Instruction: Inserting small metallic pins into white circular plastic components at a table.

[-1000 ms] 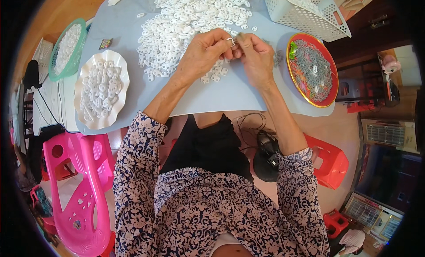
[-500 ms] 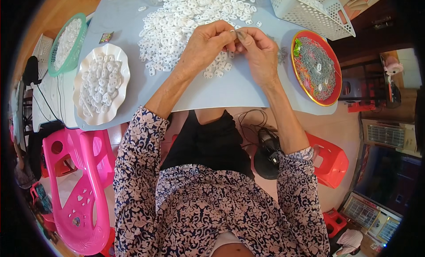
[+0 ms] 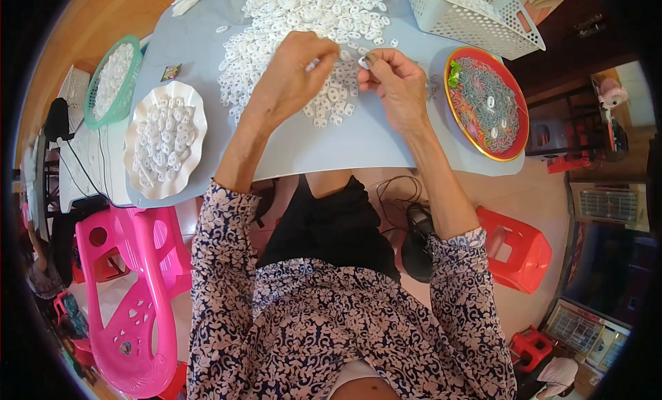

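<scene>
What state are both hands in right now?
Left hand: curled above the white pieces; whether it holds anything can't be told.
Right hand: closed, pinching a small white piece.

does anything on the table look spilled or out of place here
No damage stands out, but a few oval white pieces lie on the small grey pieces in the gold-rimmed red tray, apart from the white pile. A small colourful packet also looks stray beside the scalloped white dish.
</scene>
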Tool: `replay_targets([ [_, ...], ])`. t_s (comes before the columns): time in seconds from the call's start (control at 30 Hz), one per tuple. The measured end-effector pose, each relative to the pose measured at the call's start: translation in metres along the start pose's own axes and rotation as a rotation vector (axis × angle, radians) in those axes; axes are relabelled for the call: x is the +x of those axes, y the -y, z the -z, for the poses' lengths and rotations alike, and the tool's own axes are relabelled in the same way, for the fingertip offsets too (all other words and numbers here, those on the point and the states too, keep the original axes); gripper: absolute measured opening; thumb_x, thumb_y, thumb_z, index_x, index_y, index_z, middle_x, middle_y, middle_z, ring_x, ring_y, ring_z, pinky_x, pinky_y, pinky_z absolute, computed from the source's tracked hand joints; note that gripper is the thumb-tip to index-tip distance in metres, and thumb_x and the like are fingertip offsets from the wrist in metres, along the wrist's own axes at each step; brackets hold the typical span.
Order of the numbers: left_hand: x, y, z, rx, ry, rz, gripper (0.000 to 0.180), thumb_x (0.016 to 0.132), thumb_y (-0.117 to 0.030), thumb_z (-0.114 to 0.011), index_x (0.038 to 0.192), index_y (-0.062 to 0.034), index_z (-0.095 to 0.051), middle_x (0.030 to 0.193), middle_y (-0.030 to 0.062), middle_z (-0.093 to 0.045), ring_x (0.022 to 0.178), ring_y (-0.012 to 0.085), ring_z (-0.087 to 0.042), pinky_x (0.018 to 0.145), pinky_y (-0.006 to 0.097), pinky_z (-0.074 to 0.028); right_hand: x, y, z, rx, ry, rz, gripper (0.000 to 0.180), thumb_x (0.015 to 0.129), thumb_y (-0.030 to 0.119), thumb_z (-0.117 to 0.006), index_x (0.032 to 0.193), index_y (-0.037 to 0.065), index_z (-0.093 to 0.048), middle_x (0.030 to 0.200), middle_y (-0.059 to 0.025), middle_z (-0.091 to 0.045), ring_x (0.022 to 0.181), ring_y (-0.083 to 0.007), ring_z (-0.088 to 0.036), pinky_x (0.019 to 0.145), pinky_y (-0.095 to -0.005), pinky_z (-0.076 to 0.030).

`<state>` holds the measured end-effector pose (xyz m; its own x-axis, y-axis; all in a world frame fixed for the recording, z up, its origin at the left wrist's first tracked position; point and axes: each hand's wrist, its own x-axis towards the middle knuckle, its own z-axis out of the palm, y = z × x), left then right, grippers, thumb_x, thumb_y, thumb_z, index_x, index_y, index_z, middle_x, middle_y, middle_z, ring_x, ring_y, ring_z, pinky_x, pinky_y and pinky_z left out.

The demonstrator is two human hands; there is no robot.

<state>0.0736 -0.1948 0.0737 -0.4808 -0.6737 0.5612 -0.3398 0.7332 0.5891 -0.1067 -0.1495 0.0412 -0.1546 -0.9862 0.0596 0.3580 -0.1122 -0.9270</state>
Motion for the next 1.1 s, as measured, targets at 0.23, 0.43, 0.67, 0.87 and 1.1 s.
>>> replay_targets([
  [0.23, -0.019, -0.005, -0.003, 0.36, 0.329, -0.166, 0.026, 0.072, 0.001, -0.061, 0.097, -0.0069, -0.061, 0.105, 0.0135, -0.049, 0.105, 0.032, -0.045, 0.089, 0.039, -0.041, 0.002, -0.005, 0.0, 0.007, 0.06, -0.006, 0.013, 0.083, 0.004, -0.06, 0.093, -0.003, -0.063, 0.078, -0.0049, -0.063, 0.068, -0.0093, -0.06, 0.067, -0.023, -0.051],
  [0.43, -0.018, 0.001, -0.007, 0.256, 0.33, -0.104, 0.027, 0.071, 0.0, -0.063, 0.097, -0.005, -0.058, 0.109, 0.014, -0.048, 0.107, 0.0323, -0.044, 0.089, 0.039, -0.041, 0.001, -0.003, 0.002, -0.008, 0.056, -0.011, 0.013, 0.084, 0.006, -0.061, 0.093, -0.003, -0.063, 0.071, -0.004, -0.062, 0.065, -0.0087, -0.058, 0.062, -0.0207, -0.048],
  [0.67, -0.013, -0.006, -0.008, -0.128, 0.085, 0.19, 0.009, 0.079, -0.007, -0.057, 0.086, -0.0011, -0.056, 0.087, 0.01, -0.058, 0.088, 0.0239, -0.051, 0.081, 0.032, -0.042, -0.002, -0.002, 0.002, -0.069, 0.16, -0.01, 0.019, 0.088, 0.007, -0.059, 0.103, -0.005, -0.06, 0.076, -0.0032, -0.057, 0.071, -0.0108, -0.053, 0.067, -0.0261, -0.046],
  [0.87, -0.006, -0.001, -0.007, -0.812, 0.093, 0.561, 0.015, 0.085, -0.015, -0.051, 0.086, -0.0015, -0.057, 0.077, 0.0052, -0.063, 0.073, 0.0099, -0.051, 0.072, 0.024, -0.042, -0.006, 0.002, -0.004, -0.145, 0.152, 0.129, 0.017, 0.087, 0.007, -0.061, 0.1, -0.003, -0.064, 0.075, -0.002, -0.062, 0.066, -0.0062, -0.055, 0.061, -0.0192, -0.046],
  [1.1, -0.006, -0.002, -0.007, -0.762, 0.131, 0.552, 0.015, 0.085, -0.014, -0.053, 0.089, -0.0017, -0.06, 0.073, 0.0031, -0.061, 0.07, 0.0087, -0.054, 0.067, 0.022, -0.043, -0.005, 0.002, -0.007, -0.058, 0.128, 0.12, 0.02, 0.087, 0.008, -0.061, 0.105, -0.002, -0.063, 0.076, -0.0017, -0.062, 0.066, -0.0057, -0.056, 0.061, -0.0188, -0.047],
])
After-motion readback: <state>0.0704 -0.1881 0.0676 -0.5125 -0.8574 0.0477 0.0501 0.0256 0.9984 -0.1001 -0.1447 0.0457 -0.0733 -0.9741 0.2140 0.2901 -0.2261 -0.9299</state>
